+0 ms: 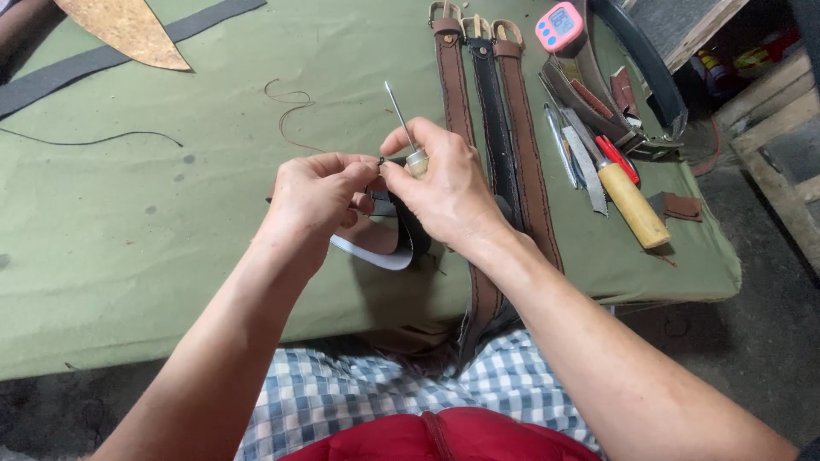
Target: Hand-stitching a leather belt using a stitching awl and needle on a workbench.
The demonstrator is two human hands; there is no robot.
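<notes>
Head view, both hands (pixel 384 192) pinching black strap (pixel 408 224), awl (pixel 401 128) upright

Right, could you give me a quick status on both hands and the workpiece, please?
Left hand pinching black strap loop. Right hand gripping awl, point up, fingertips at the same spot. Three finished belts lying just right, nothing obstructing.

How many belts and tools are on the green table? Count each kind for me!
Finished belts with buckles: 3
Awl in the right hand: 1
Wooden-handled tool: 1
Pink timer: 1
Total: 6
</notes>
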